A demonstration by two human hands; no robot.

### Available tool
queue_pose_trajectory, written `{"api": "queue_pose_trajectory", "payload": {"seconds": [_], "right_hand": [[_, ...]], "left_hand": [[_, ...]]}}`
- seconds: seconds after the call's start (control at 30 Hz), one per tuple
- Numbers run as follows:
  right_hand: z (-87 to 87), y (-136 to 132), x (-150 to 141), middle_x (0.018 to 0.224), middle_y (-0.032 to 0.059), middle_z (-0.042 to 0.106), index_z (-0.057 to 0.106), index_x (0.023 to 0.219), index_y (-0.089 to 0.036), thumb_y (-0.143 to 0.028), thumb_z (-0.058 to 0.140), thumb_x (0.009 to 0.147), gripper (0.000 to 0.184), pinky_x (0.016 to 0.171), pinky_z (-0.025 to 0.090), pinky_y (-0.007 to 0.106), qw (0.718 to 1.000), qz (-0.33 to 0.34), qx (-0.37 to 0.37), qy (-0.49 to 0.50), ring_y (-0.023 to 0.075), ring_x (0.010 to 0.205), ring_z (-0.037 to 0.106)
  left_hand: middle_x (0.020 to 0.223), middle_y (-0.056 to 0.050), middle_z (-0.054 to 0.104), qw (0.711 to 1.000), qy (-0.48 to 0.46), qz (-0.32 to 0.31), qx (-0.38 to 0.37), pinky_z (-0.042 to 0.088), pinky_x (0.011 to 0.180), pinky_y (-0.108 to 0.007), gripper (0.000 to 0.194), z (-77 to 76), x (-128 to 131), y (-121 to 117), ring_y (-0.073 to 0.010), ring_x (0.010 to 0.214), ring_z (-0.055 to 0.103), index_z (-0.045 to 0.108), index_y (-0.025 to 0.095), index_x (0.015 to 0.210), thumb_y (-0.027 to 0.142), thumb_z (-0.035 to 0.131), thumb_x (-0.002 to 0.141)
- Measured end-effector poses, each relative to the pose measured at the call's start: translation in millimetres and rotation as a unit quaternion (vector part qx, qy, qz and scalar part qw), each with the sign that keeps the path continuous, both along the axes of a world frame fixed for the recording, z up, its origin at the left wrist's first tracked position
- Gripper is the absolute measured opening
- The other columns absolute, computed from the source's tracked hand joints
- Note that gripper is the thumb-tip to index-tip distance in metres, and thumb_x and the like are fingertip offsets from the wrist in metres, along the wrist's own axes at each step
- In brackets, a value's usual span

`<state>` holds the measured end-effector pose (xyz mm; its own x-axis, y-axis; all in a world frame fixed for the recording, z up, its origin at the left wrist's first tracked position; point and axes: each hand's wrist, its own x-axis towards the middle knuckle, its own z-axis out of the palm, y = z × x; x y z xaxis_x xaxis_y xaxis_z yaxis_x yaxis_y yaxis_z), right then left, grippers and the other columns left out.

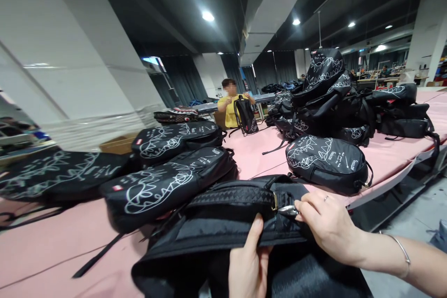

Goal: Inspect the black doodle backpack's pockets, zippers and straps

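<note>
A black backpack [223, 223] lies in front of me, with its opening towards me and its woven-pattern strap [230, 197] on the far side. My left hand [249, 260] grips the backpack's edge, thumb on the outside and fingers inside the opening. Silver thread snips [288, 210] are pinched in my right hand [328, 226]. Their tip is at the strap's end, beside a gold-coloured metal ring [275, 201]. Whether the blades touch anything is too small to tell.
Finished-looking black backpacks with white scribble prints lie left [167, 186] and right [326, 163] on the pink-covered table [258, 153]. A large backpack pile [321, 98] stands further back. Across the table a person in a yellow top [230, 107] holds another backpack [246, 116].
</note>
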<state>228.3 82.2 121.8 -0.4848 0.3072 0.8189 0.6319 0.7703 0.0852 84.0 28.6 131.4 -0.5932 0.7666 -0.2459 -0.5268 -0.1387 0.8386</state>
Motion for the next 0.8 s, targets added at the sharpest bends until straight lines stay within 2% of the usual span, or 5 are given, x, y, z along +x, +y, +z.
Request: {"api": "queue_pose_trajectory", "payload": {"seconds": [0.27,0.5,0.8], "right_hand": [[-0.5,-1.4,5.1,0.076,0.0076,0.060,0.059,0.092,-0.013,-0.017,0.041,0.090,0.019,0.057,0.040,0.028,1.000,-0.008,0.024,0.008,0.0170,0.068,0.053],[-0.2,-1.1,4.0,0.074,0.0060,0.058,0.058,0.088,-0.014,-0.019,0.037,0.091,0.021,0.055,0.039,0.027,1.000,0.019,-0.021,0.001,0.0162,0.066,0.051],[-0.1,-7.1,-1.1,0.072,0.0067,0.057,0.058,0.088,-0.014,-0.016,0.036,0.091,0.022,0.054,0.037,0.028,1.000,-0.023,-0.004,0.003,0.0175,0.066,0.050]], "left_hand": [[0.099,-0.002,0.067,1.000,0.000,0.000,0.010,0.054,0.073,-0.025,0.032,-4.4,-2.1,2.1,-0.0147,0.083,0.064,0.061,0.021,0.104,0.010,0.062,0.074],[0.099,-0.002,0.067,1.000,0.000,0.001,0.006,0.054,0.072,-0.023,0.031,-4.2,-1.0,1.7,-0.0147,0.083,0.064,0.062,0.021,0.103,0.009,0.062,0.073],[0.099,-0.003,0.066,1.000,0.003,0.012,0.003,0.055,0.072,-0.025,0.033,-2.2,1.1,1.6,-0.0167,0.087,0.063,0.062,0.020,0.103,0.011,0.064,0.072]]}}
